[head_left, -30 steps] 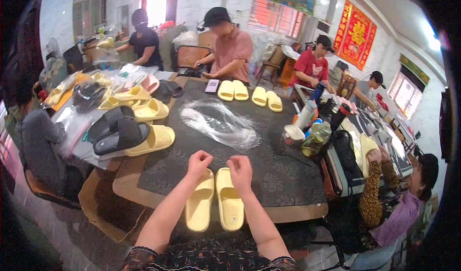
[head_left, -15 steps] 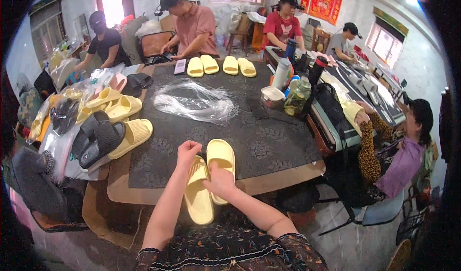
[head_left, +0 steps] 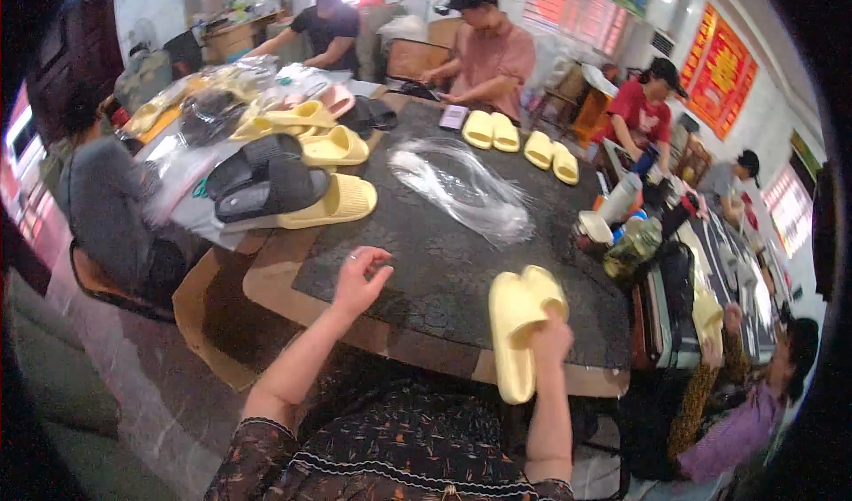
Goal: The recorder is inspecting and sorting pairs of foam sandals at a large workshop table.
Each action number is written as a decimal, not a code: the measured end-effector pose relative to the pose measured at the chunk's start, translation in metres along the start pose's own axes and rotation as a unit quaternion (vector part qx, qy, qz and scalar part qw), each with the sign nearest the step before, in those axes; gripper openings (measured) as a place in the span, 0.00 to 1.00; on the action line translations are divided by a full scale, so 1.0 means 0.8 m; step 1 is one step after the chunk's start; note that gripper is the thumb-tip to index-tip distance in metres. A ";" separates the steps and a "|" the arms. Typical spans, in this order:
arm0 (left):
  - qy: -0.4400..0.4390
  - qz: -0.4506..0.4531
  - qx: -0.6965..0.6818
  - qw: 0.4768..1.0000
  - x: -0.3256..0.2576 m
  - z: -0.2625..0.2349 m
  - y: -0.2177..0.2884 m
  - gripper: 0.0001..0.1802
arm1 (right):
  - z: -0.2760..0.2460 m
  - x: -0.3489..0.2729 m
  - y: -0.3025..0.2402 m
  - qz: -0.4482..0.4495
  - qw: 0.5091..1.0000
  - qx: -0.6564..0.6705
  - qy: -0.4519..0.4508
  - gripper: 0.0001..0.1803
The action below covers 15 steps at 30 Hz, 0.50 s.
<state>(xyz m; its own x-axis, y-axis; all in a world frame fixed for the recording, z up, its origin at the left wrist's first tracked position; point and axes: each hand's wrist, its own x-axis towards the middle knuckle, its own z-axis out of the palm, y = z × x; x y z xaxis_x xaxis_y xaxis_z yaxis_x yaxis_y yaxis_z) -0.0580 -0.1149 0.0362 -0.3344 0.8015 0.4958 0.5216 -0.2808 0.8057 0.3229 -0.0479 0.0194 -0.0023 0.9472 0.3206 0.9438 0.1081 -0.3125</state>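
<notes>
A pair of pale yellow slippers (head_left: pixel 510 328) is gripped in my right hand (head_left: pixel 552 341), over the table's near right edge. The two slippers lie side by side, and my fingers are partly hidden at their openings. My left hand (head_left: pixel 361 281) is raised over the near left part of the dark mat (head_left: pixel 426 301), fingers apart and nothing in them. Beyond my hands, a loose bundle of clear plastic strands (head_left: pixel 461 186) rests on the mat. Two more pairs of yellow slippers, one pair (head_left: pixel 491 131) left of the other pair (head_left: pixel 550 157), stand along the far side.
Black slippers (head_left: pixel 266 181) and yellow slippers (head_left: pixel 333 201) are piled at the left beside plastic bags. A jar (head_left: pixel 632 251), a white tub (head_left: pixel 593 228) and bottles stand at the right. Several people sit or stand around, one in a purple top (head_left: pixel 737 443) at the near right.
My hands have separated: the right has carried the yellow slippers to the right, and the left has let go and opened. The whole view has turned left and tilted.
</notes>
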 end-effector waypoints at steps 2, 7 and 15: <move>0.052 0.044 0.080 0.994 0.008 -0.053 0.007 0.09 | -0.016 0.021 0.053 -0.022 0.997 -0.028 0.070 0.17; 0.193 0.124 0.326 0.917 0.065 -0.178 -0.027 0.18 | -0.057 0.082 0.158 0.091 0.976 -0.173 0.100 0.13; 0.117 -0.040 0.373 0.919 0.165 -0.289 -0.120 0.38 | -0.040 0.103 0.190 0.171 0.981 -0.092 -0.003 0.15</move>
<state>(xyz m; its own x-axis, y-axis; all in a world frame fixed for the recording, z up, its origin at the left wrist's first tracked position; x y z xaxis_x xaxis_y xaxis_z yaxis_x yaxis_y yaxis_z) -0.3338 -0.1044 0.0995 -0.5092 0.6444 0.5705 0.8522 0.2849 0.4388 0.4767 0.0373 0.0266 0.3231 0.9206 0.2194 0.9335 -0.2718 -0.2340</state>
